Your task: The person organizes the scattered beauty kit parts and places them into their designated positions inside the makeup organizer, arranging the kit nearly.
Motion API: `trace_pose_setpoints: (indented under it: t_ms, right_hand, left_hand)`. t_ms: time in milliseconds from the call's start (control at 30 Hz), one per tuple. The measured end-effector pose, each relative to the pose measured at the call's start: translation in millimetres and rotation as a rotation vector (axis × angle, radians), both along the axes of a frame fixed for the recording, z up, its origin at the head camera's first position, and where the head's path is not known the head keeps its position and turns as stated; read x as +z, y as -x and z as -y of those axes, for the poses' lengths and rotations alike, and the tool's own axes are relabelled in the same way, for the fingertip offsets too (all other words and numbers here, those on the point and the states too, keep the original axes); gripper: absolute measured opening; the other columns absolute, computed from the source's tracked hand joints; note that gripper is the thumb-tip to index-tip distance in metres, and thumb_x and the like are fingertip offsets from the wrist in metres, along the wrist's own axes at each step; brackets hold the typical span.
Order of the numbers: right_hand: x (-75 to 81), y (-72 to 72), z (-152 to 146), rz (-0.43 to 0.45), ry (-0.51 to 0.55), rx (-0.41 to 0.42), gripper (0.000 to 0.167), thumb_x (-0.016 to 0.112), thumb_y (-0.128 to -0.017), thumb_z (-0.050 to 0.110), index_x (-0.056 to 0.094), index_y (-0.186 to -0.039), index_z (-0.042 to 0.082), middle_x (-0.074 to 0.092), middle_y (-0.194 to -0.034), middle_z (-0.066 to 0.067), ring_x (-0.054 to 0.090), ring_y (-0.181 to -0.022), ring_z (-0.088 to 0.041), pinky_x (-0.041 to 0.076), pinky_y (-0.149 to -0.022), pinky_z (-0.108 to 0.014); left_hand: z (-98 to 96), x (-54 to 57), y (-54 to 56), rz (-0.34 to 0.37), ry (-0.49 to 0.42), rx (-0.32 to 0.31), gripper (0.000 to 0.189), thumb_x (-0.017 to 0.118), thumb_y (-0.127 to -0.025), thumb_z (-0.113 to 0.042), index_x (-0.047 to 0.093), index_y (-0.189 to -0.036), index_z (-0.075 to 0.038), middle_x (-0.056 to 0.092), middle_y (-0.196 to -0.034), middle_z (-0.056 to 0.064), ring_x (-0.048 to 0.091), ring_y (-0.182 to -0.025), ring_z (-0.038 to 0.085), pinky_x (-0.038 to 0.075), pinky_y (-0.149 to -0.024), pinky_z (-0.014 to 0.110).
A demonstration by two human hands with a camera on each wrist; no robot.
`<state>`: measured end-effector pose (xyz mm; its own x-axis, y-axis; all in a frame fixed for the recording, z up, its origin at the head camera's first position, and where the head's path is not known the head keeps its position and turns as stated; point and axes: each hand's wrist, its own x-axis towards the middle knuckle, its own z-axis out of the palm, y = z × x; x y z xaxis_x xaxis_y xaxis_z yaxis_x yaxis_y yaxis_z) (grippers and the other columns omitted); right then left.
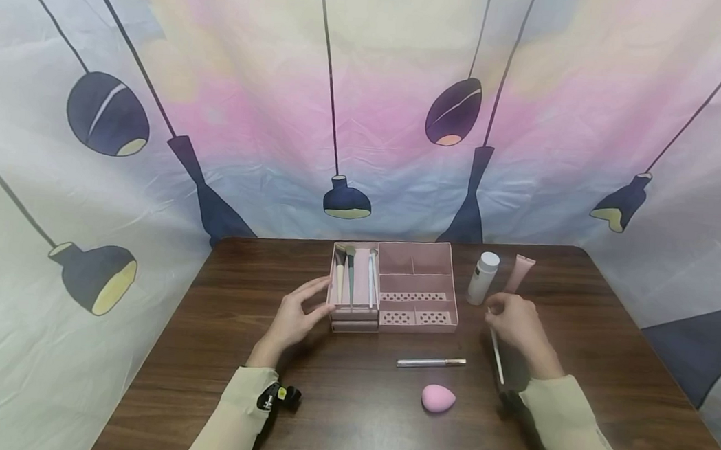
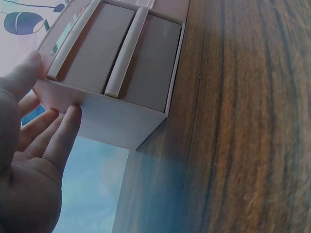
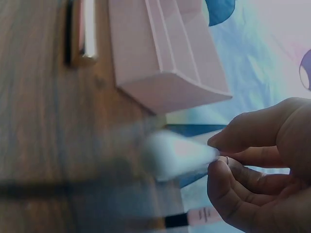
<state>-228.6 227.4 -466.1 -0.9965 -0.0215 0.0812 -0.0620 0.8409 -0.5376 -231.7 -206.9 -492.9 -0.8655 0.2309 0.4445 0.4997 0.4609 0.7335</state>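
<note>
My right hand [image 1: 517, 325] pinches a thin white stick, likely a makeup brush [image 1: 497, 361], between thumb and fingertips. Its upper end is hidden by the fingers, and in the right wrist view the near end is blurred. A pink makeup organizer [image 1: 416, 328] sits toward the back of the table. My left hand [image 1: 293, 318] is at its left side, fingers spread and fairly straight; in the left wrist view the fingertips [image 2: 73, 114] are against or very close to its side wall. Several makeup brushes [image 1: 351, 279] lie in the organizer's left compartment.
A white bottle [image 1: 483, 281] stands right of the organizer, with a pink tube [image 1: 520, 272] behind my right hand. In front lie a silvery pen-like tube [image 1: 430, 363] and a pink makeup sponge [image 1: 438, 398]. The brown table [image 1: 218, 326] ends at a printed cloth backdrop.
</note>
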Motion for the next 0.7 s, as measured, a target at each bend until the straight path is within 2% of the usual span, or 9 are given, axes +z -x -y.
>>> trace_pose_setpoints:
  t_ms: [167, 433, 567, 700]
  right_hand:
    - [9.5, 4.9, 12.1, -0.038, 0.017, 0.033, 0.030, 0.068, -0.080, 0.012, 0.070, -0.107, 0.001, 0.072, -0.090, -0.013, 0.066, -0.082, -0.031, 0.052, -0.071, -0.047]
    - [24.5, 15.0, 34.8, -0.138, 0.040, 0.093, 0.024, 0.070, -0.077, 0.011, 0.073, -0.100, 0.004, 0.073, -0.086, -0.011, 0.067, -0.081, -0.029, 0.054, -0.073, -0.046]
    - [32.9, 19.7, 46.6, -0.148, 0.041, 0.110, 0.024, 0.070, -0.078, 0.010, 0.073, -0.101, 0.004, 0.073, -0.086, -0.009, 0.068, -0.082, -0.029, 0.053, -0.074, -0.046]
    - [41.3, 23.7, 58.5, -0.147, 0.046, 0.126, 0.027, 0.069, -0.077, 0.010, 0.073, -0.104, 0.005, 0.073, -0.086, -0.008, 0.068, -0.082, -0.027, 0.053, -0.074, -0.044]
  left_hand:
    - [0.0, 1.2, -0.7, 0.008, 0.008, 0.006, 0.052, 0.076, -0.085, -0.017, 0.060, -0.134, -0.009, 0.057, -0.138, 0.011, 0.054, -0.128, 0.030, 0.051, -0.097, 0.048]
    - [-0.2, 3.8, -0.8, 0.007, 0.051, 0.024, 0.052, 0.075, -0.087, -0.020, 0.059, -0.136, -0.012, 0.057, -0.140, 0.007, 0.053, -0.129, 0.026, 0.042, -0.109, 0.043]
    - [-0.2, 3.5, -0.5, 0.003, 0.051, 0.020, 0.052, 0.075, -0.087, -0.020, 0.059, -0.135, -0.012, 0.056, -0.139, 0.010, 0.053, -0.129, 0.027, 0.042, -0.108, 0.043]
    - [0.2, 3.0, -1.2, 0.016, 0.055, 0.026, 0.052, 0.075, -0.087, -0.020, 0.059, -0.135, -0.013, 0.056, -0.140, 0.007, 0.052, -0.130, 0.024, 0.043, -0.108, 0.041]
